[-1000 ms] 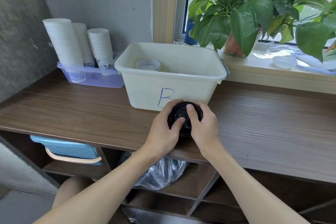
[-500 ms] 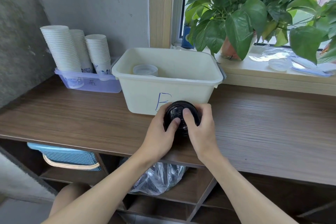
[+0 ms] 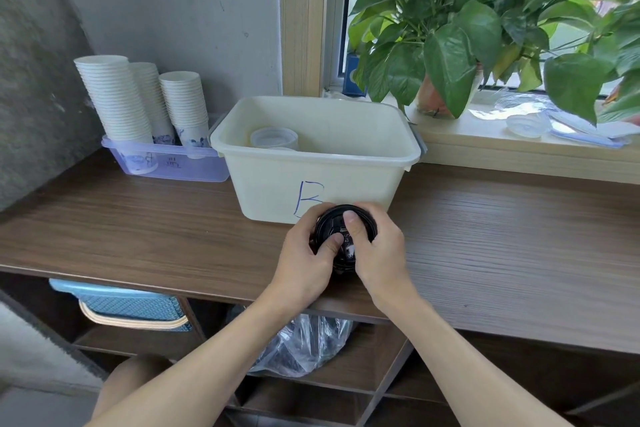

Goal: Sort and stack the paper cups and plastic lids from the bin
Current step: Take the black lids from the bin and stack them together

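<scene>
Stack of black plastic lids [image 3: 329,220] upright on worktop [image 3: 138,225], near front edge, just in front of cream bin marked "B" [image 3: 263,191]. Left hand [image 3: 304,253] and right hand [image 3: 384,250] flank stack; each grip curled round its sides, thumbs pressing top lid. Step, by judgement: seating top lid, squaring stack. Clear lids [image 3: 274,139] lie inside bin, left rear. Paper cup stacks [image 3: 117,97] stand in clear tray [image 3: 180,170] towards worktop's back-left corner. Next move likely calls for freeing one hand, reaching over bin rim for clear lids, without toppling black stack.
</scene>
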